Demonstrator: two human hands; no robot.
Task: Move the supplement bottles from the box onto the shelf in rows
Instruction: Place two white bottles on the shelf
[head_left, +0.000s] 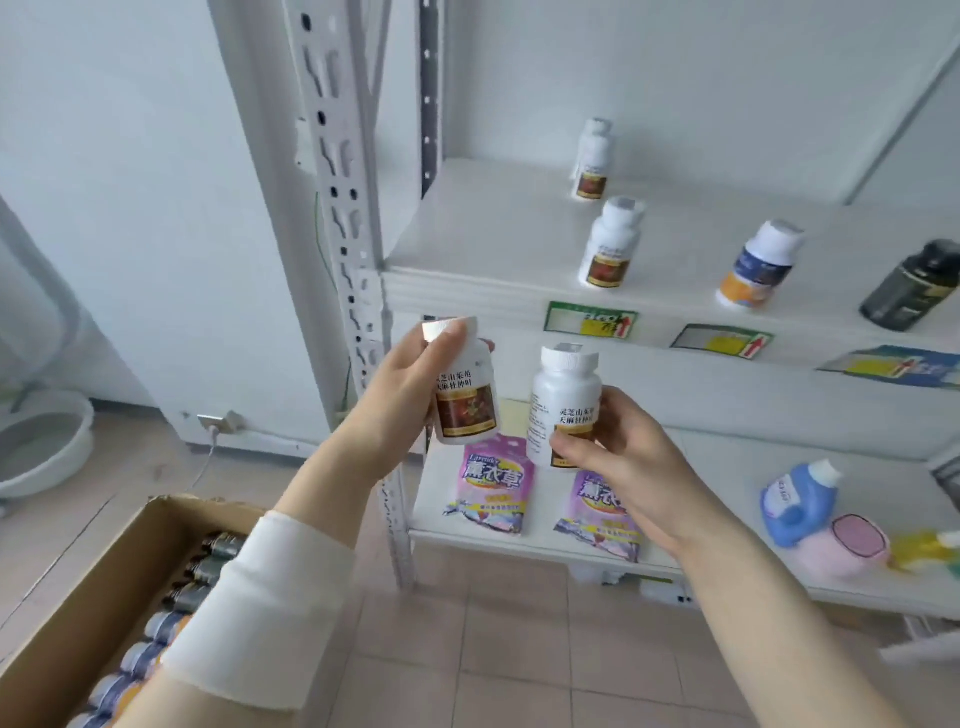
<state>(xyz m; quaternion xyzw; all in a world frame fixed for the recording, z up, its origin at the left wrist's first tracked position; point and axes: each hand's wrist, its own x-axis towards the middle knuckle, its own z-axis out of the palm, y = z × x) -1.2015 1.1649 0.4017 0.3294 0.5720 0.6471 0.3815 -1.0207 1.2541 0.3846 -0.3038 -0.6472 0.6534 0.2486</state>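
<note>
Where the left hand (397, 402) curls, a bottle (466, 402) sits.

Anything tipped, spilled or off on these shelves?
On the lower shelf, the pink tub appears to lie on its side, mouth facing the camera, beside the blue detergent bottle. No spill visible; shelved supplement bottles stand upright.

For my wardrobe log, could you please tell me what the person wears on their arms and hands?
The left hand and right hand are bare: no gloves, rings or watch. A wide cream-white fabric band wraps the left forearm; the right forearm shows no sleeve.
</note>
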